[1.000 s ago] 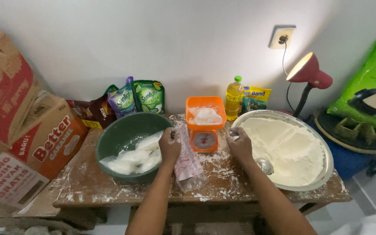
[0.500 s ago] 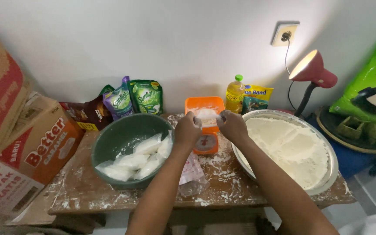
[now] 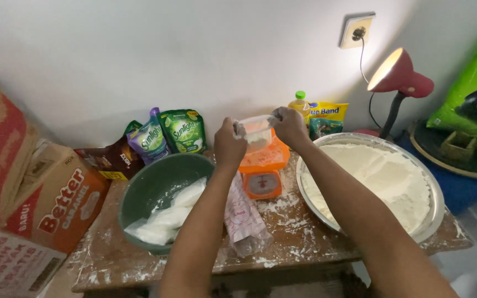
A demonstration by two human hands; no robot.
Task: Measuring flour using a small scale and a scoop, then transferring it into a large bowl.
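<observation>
A: Both hands are closed on one thing: the left hand (image 3: 230, 144) and the right hand (image 3: 289, 126) each pinch an end of the small clear plastic bag of white flour (image 3: 255, 131), held up just above the orange kitchen scale (image 3: 263, 165).

B: A level mouth with both top corners pinched firmly would likely keep the flour in; a tilt could spill it.

A: Left of the scale sits the green plastic bowl (image 3: 155, 187) with filled white bags (image 3: 167, 215); right of it, the wide round metal tray of flour (image 3: 432, 221). Below the scale lies a stack of empty plastic bags (image 3: 241, 218) on the dusty wooden table (image 3: 288, 248).
</observation>
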